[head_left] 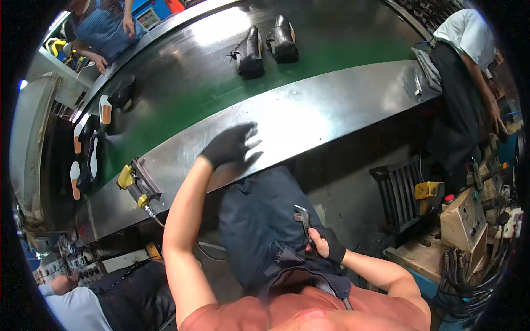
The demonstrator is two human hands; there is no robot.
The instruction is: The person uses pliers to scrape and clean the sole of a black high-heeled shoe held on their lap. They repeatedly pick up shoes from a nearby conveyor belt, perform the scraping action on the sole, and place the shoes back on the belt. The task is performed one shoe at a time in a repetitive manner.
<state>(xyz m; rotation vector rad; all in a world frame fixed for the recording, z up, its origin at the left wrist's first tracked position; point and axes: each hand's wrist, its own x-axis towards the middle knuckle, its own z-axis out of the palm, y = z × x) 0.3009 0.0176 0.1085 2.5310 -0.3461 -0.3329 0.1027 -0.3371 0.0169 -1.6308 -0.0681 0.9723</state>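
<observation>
My left hand (231, 145), in a black fingerless-looking glove, hovers over or rests on the steel bench top (353, 96); which one I cannot tell. Its fingers are spread and nothing is in them. Low over my lap, my right hand (326, 244), gloved in black with bare fingertips, is closed round the handle of metal lasting pincers (302, 219), whose curved jaw points up and away from me. To the left of my left arm, a yellow air-powered nail or staple gun (138, 186) lies on the bench with a hose attached.
Beyond the bench, a green conveyor belt (193, 105) carries two black shoes (282, 39) and several more shoes with pale soles at the left. A machine control box (464, 218) stands at right. People are at far left (105, 30), right (464, 41) and lower left (83, 309).
</observation>
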